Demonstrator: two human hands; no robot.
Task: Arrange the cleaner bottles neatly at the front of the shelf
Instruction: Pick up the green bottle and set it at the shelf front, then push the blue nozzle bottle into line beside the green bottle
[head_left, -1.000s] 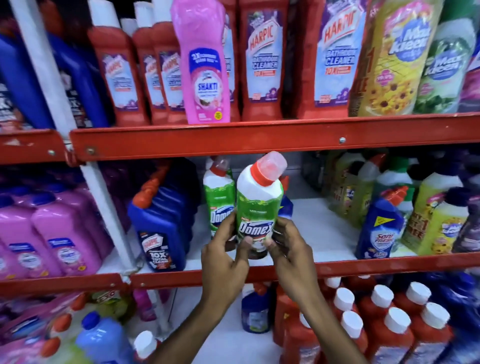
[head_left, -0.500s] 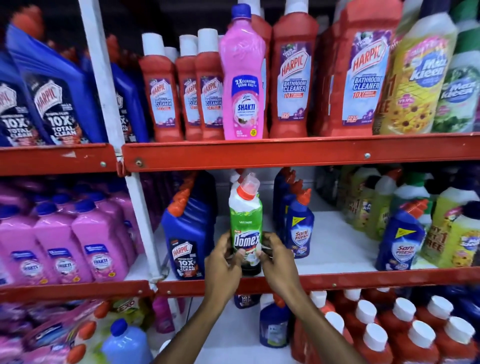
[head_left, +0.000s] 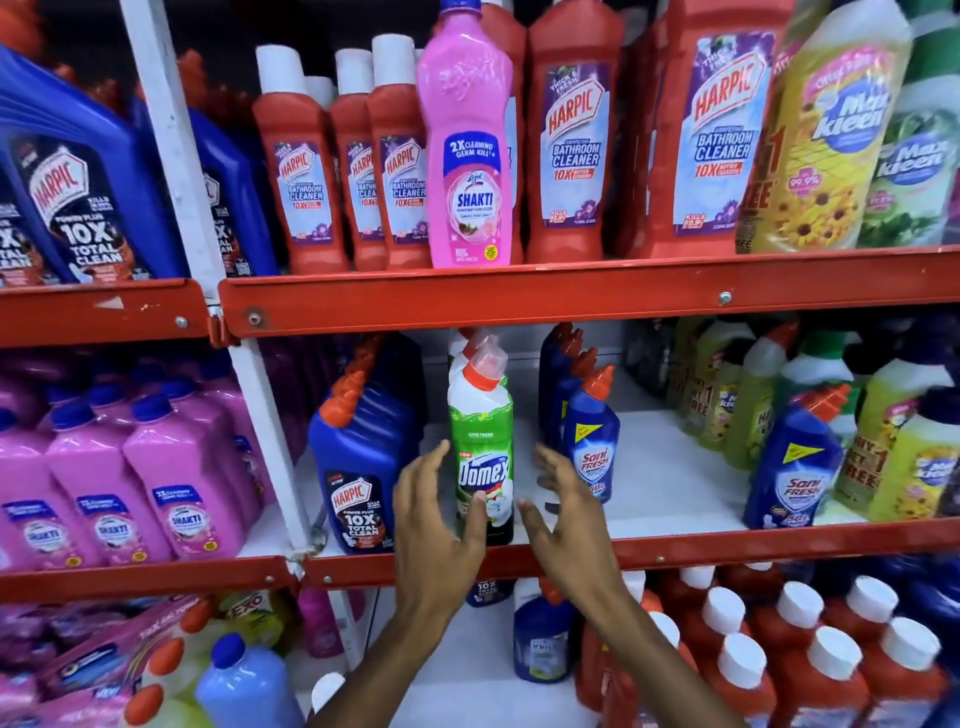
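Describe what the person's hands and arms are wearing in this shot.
Nothing shows on them. Both the left hand and the right hand are bare: no gloves, rings, watch or bands visible. Both forearms are uncovered down to the bottom edge of the picture, so no sleeve shows. Fingers are slender with short nails.

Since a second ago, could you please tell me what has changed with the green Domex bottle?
Both hands, left and right, have let go of the green Domex bottle; it now stands upright at the red shelf edge. Neighbouring blue bottles look unmoved.

Green Domex bottle (head_left: 481, 452) upright at shelf front
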